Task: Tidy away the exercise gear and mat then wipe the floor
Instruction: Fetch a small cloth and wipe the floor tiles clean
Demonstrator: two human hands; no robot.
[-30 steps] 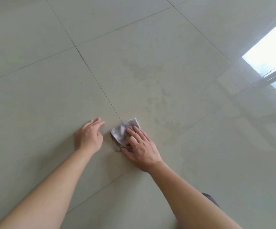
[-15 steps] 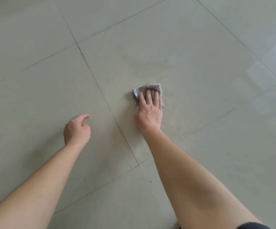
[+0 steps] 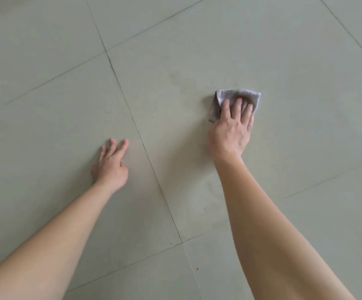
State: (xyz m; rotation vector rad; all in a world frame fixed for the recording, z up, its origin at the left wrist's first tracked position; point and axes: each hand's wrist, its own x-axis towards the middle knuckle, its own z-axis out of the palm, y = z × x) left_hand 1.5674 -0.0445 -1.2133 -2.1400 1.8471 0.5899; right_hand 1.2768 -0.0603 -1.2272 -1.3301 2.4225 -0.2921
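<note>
Covering the whole picture is the floor [image 3: 284, 50], made of big, pale, grey-green tiles. Thin dark lines run between the tiles. One long line [image 3: 132, 120] goes from the top down to the bottom, and it passes between the two arms. Other lines cross it near the top and near the bottom.

Two bare arms reach in from the bottom. The right arm [image 3: 273, 224] is the bigger one in the picture and comes up from the bottom right corner. The left arm [image 3: 45, 245] comes up from the bottom left corner.

The right hand [image 3: 229, 135] lies palm down on the tile to the right of the long line. Its fingers [image 3: 225, 108] are stretched out flat and a little apart, and they press down on a small grey cloth [image 3: 236, 96]. The cloth is folded and a bit crumpled. It lies flat on the floor, partly under the fingers, and its far edge and left side stick out past them.

The left hand [image 3: 110, 167] is on the tile to the left of the long line, well apart from the cloth. It holds nothing. Its fingers [image 3: 123, 144] are loosely spread and point away from the person. I cannot tell if they touch the floor.

A few tiny dark specks [image 3: 197, 269] sit on the tiles near the bottom.
</note>
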